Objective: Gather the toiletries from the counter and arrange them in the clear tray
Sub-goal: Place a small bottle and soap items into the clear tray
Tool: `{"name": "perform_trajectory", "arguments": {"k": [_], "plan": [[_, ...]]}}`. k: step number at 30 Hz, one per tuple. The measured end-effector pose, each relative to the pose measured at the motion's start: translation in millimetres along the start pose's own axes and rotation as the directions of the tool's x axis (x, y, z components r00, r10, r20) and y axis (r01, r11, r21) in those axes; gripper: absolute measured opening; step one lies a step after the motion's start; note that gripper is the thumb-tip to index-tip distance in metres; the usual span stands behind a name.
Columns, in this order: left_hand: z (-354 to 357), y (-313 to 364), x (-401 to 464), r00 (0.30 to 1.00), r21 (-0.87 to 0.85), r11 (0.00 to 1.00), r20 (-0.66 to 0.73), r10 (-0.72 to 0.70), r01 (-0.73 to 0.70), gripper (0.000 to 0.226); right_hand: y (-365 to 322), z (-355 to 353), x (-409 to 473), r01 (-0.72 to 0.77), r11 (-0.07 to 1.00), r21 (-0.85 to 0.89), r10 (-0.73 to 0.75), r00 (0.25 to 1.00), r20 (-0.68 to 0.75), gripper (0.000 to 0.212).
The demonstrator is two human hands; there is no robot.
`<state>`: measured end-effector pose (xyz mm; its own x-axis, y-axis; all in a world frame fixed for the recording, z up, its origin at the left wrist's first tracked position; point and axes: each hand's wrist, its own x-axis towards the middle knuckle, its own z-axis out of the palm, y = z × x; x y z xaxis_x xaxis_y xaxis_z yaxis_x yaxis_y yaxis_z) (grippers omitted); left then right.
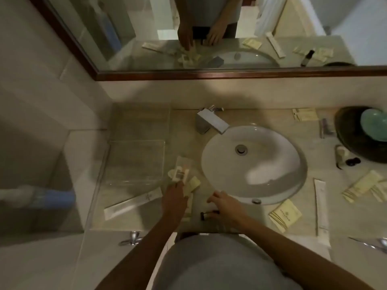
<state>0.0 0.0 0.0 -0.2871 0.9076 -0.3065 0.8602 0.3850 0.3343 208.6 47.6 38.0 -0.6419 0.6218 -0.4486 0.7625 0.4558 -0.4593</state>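
Note:
The clear tray [134, 143] sits on the counter left of the sink, with nothing visible inside it. My left hand [173, 197] rests by a pile of pale yellow and white packets [182, 174] just right of the tray; whether it grips one is unclear. My right hand [226, 206] lies over a black razor [206, 213] near the counter's front edge, fingers spread. A long white sachet [132, 204] lies in front of the tray. More yellow packets [284, 214] and a second white sachet [321, 206] lie right of the sink.
The white oval sink [254, 164] with a square chrome tap [211, 122] fills the middle. A dark bowl [356, 135] holding a green dish stands at the far right, small bottles [341, 153] beside it. A mirror [209, 34] runs along the back wall.

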Motion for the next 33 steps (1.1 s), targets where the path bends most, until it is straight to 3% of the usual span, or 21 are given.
{"name": "perform_trajectory", "arguments": {"k": [2,4,6,9,11,16,20,25,28,31,33], "plan": [[-2.2,-0.1,0.1,0.998,0.1,0.994,0.042,-0.046,0.042,0.054,-0.1,8.3,2.5,0.041,0.996,-0.082,-0.034,0.996,0.082,0.048],[1.0,-3.7,0.1,0.997,0.144,0.989,0.058,-0.053,0.044,0.053,-3.8,13.2,1.5,0.027,0.987,-0.157,-0.003,0.988,0.156,0.045],[1.6,-4.1,4.8,0.993,0.156,0.988,0.12,-0.011,-0.008,0.052,0.4,15.3,7.3,0.039,0.982,-0.187,-0.014,0.992,0.129,0.039],[-4.8,-3.4,3.3,0.984,0.055,0.996,0.167,0.065,-0.075,0.057,6.9,19.5,9.2,0.034,0.994,-0.104,-0.025,0.996,0.088,0.037],[-16.6,-9.7,-1.2,0.988,-0.059,0.994,0.116,0.102,-0.095,0.06,8.4,21.0,10.4,0.033,0.999,0.025,-0.034,0.997,0.064,0.034],[-82.8,-72.7,29.4,0.963,-0.021,0.977,-0.178,0.204,-0.21,0.045,-18.2,-0.1,38.5,-0.011,0.974,0.225,0.045,0.988,-0.149,0.028],[-129.9,-143.9,79.6,0.973,0.056,0.984,-0.152,0.175,-0.168,0.047,-72.3,-29.1,105.9,0.036,0.964,0.264,0.059,0.938,-0.342,0.017],[-145.3,-179.5,113.0,0.964,0.103,0.962,0.113,0.24,-0.251,0.042,-125.4,-47.5,200.3,0.082,0.984,0.159,-0.009,0.911,-0.412,0.015],[-134.2,-196.0,116.2,0.967,-0.005,0.973,0.111,0.229,-0.23,0.044,-140.3,-50.0,241.4,0.057,0.997,0.06,-0.031,0.933,-0.36,0.013],[-118.9,-213.4,115.7,0.986,-0.208,0.973,0.113,0.123,-0.097,0.048,-142.5,-50.5,268.9,0.02,0.997,-0.07,-0.042,0.942,-0.334,0.02],[-112.4,-217.7,112.3,0.993,-0.237,0.971,0.104,0.06,-0.034,0.043,-143.1,-50.2,277.3,0.014,0.987,-0.162,-0.065,0.947,-0.314,0.02]]}}
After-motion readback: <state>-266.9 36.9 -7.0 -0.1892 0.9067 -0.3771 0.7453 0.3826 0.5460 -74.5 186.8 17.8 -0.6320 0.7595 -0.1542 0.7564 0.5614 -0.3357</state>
